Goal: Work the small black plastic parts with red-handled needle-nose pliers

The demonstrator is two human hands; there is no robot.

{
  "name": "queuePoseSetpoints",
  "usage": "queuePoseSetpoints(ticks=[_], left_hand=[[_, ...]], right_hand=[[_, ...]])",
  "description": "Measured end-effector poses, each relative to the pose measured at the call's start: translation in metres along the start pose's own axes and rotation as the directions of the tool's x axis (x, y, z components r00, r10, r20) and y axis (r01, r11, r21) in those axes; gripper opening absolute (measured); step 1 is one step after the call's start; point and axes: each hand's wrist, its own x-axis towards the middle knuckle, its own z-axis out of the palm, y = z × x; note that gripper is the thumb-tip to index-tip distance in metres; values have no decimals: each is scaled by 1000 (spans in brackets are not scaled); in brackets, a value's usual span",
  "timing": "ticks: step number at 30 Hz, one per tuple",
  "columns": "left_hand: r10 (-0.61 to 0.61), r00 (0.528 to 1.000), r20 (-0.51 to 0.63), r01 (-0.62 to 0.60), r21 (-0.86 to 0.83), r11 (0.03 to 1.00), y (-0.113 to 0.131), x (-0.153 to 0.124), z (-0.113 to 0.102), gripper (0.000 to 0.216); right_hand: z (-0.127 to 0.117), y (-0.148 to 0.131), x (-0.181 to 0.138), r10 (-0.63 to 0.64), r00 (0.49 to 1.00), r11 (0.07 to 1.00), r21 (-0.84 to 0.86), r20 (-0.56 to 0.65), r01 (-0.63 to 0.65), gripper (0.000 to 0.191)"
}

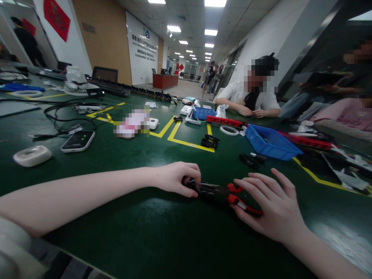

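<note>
On the green counter (124, 240), the pliers (223, 190) with red handles lay between the two hands, in front of the person. At 9 o'clock from them, the left hand (180, 179) was closed, gripping a small black piece (205, 192) with thumb and fingers. At 3 o'clock, the right hand (273, 205) gripped the handles loosely between thumb and forefinger, and its other fingers were spread. The metal jaws lay at the black piece, but I could not tell if they pinched it. At 12 o'clock from the pliers lay a cluster of black parts (210, 141); between 1 and 2 o'clock was a blue tray (271, 142). Near 10 o'clock lay a flat device (78, 141) with green lights.
</note>
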Motion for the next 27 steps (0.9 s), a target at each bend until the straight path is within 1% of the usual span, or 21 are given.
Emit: queuePoseSetpoints(ticks=[4, 8, 11, 18, 23, 27], left_hand=[[-9, 1000, 2, 9, 13, 1000, -1, 1, 0, 16], [8, 1000, -1, -8, 24, 1000, -1, 1, 0, 17], [18, 1000, -8, -17, 39, 999, -1, 0, 1, 17], [17, 1000, -8, -17, 56, 998, -1, 0, 1, 17], [19, 1000, -15, -18, 82, 997, -1, 0, 2, 18], [23, 999, -27, -20, 108, 994, 0, 0, 2, 22]], right_hand=[[1, 1, 0, -17, 1000, 1000, 9, 9, 17, 41], [2, 0, 1, -41, 999, 999, 5, 22, 41, 41], [2, 0, 2, -36, 999, 999, 42, 17, 35, 39], [5, 2, 2, -3, 998, 989, 149, 55, -5, 31], [5, 2, 2, 36, 989, 964, 257, 140, -71, 31], [2, 2, 3, 61, 982, 942, 314, 180, -116, 30]])
